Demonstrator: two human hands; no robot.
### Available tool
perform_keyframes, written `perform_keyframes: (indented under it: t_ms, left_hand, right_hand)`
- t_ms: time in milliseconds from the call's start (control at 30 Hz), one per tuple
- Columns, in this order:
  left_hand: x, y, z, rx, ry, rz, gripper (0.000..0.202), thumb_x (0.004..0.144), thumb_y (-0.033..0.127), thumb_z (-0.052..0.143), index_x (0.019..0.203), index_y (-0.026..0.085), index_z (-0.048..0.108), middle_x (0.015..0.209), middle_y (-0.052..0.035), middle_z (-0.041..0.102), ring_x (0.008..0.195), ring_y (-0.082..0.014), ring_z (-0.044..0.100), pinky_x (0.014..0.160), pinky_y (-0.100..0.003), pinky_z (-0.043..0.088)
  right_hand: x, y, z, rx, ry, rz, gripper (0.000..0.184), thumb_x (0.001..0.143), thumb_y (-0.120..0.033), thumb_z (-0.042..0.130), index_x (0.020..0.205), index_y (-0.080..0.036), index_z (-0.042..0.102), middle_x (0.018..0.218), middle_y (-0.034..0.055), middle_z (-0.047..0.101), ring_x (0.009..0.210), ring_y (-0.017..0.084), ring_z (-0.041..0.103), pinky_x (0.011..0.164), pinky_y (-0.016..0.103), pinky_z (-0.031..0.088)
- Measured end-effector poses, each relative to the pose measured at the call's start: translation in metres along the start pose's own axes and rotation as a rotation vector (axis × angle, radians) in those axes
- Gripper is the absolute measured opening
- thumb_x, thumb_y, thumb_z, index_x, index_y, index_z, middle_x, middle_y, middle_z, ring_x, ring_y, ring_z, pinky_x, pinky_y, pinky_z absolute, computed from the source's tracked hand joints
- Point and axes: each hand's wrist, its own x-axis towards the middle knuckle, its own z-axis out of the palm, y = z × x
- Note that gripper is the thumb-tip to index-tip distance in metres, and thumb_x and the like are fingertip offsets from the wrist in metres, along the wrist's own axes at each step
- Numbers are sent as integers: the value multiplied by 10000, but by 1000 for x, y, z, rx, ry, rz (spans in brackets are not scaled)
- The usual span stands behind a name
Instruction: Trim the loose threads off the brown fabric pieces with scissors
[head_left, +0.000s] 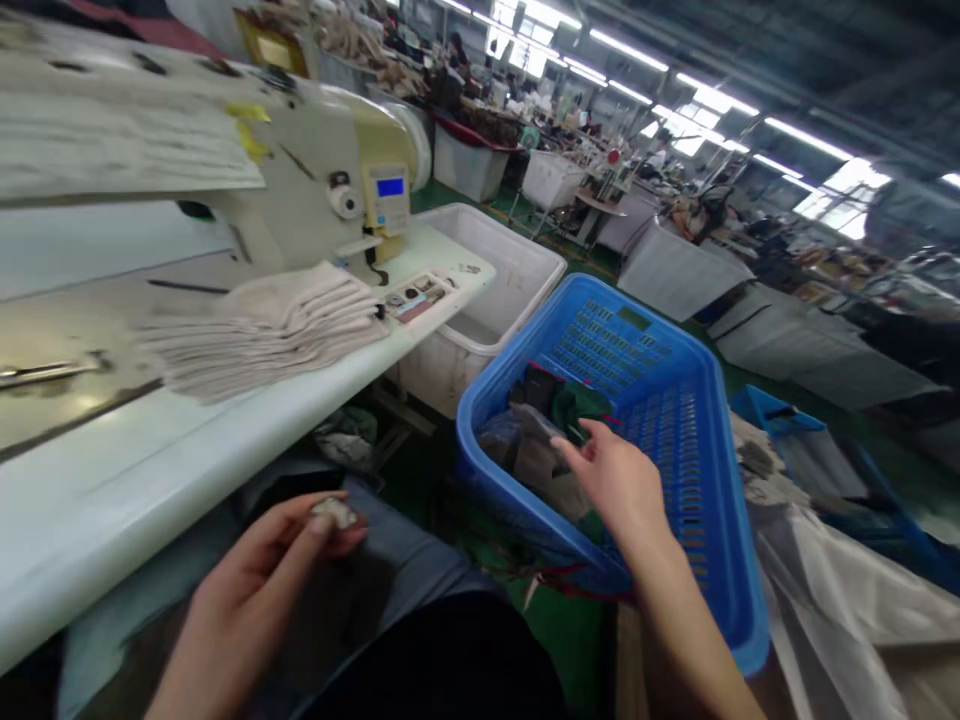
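My left hand [277, 570] is closed above my lap, pinching a small crumpled whitish wad [336, 513] between thumb and fingers. My right hand [619, 480] reaches over the near side of a blue plastic basket [592, 300]. Its thumb and forefinger are apart, and nothing shows between them. Just beyond those fingertips, inside the basket, lie a greyish see-through plastic piece [529, 425] and dark green cloth [577, 402]. Whether the fingertips touch the plastic I cannot tell. On the sewing machine table [330, 385] to the left rests a stack of folded beige cloth pieces [277, 325].
A sewing machine [300, 150] with a small control panel [390, 195] stands at left. Behind the table's end is a white bin [517, 265]. Light sheeting [832, 590] lies right of the basket. More bins and workstations fill the background.
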Motion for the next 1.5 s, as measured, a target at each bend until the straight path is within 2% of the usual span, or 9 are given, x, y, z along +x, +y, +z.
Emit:
perform_keyframes:
  t_ms: [100, 267, 400, 500, 600, 800, 900, 1000, 1500]
  left_hand:
    - [1, 7, -1, -100, -45, -51, 647, 580, 651, 862, 1015, 195, 718, 774, -66, 793, 704, -234, 747, 670, -304, 592]
    - [-7, 7, -3, -176, -41, -30, 467, 665, 523, 858, 935, 191, 671, 733, -45, 775, 654, -198, 730, 690, -309, 594]
    - [-9, 1, -11, -258, 58, -25, 493, 628, 468, 901, 950, 194, 650, 709, 3, 746, 625, -171, 708, 668, -289, 588]
    - [-11, 3, -15, -336, 127, -79, 474, 633, 459, 912, 924, 186, 657, 824, -19, 777, 729, -165, 727, 750, -275, 591]
    - [-13, 8, -15, -354, 105, -134, 407, 694, 464, 881, 907, 165, 705, 940, -59, 794, 810, -167, 729, 779, -253, 575]
    - [-6, 6, -13, -374, 134, -171, 426, 603, 490, 914, 761, 169, 682, 739, -24, 759, 626, -151, 681, 603, -235, 532]
    - [1, 6, -15, -330, 145, -192, 440, 569, 455, 930, 821, 162, 721, 771, -26, 762, 653, -159, 701, 641, -249, 552]
    - [4, 7, -17, -283, 177, -174, 436, 536, 402, 947, 843, 158, 757, 797, -23, 763, 669, -137, 694, 684, -232, 552]
    - [-1, 5, -18, 55, 159, -33, 341, 610, 442, 831, 831, 187, 780, 688, -33, 742, 635, -184, 647, 600, -260, 501]
  right_hand:
    - [-21, -30, 17, 469, -23, -172, 266, 946, -411, 608, 983, -204, 772, 797, 60, 738, 678, 201, 661, 654, 307, 481]
    - [-65, -108, 56, 923, -555, -351, 209, 802, -327, 790, 972, -207, 767, 819, -2, 695, 593, 114, 548, 524, 226, 402]
    - [-78, -140, 90, 956, -457, -498, 72, 843, -244, 712, 802, -187, 697, 795, 6, 651, 699, 130, 615, 598, 217, 446]
    - [-81, -145, 108, 789, -217, -717, 125, 901, -195, 593, 803, -193, 669, 791, 29, 653, 683, 140, 629, 587, 231, 440]
    - [-85, -146, 118, 691, -137, -865, 121, 937, -207, 575, 875, -201, 679, 823, 41, 680, 705, 146, 657, 586, 236, 444]
    - [-77, -146, 108, 877, -404, -721, 187, 948, -386, 664, 921, -202, 689, 880, 33, 701, 789, 151, 691, 671, 229, 501]
    - [-64, -142, 99, 877, -500, -632, 281, 1001, -412, 571, 1134, -188, 676, 973, 52, 709, 829, 166, 693, 730, 258, 520]
    - [-55, -139, 94, 822, -506, -632, 325, 1058, -312, 414, 1228, -172, 653, 1093, 86, 718, 984, 201, 699, 851, 303, 520]
    - [-64, -145, 99, 557, -430, -778, 260, 944, -204, 578, 1182, -207, 684, 1011, 66, 736, 920, 223, 697, 785, 302, 516]
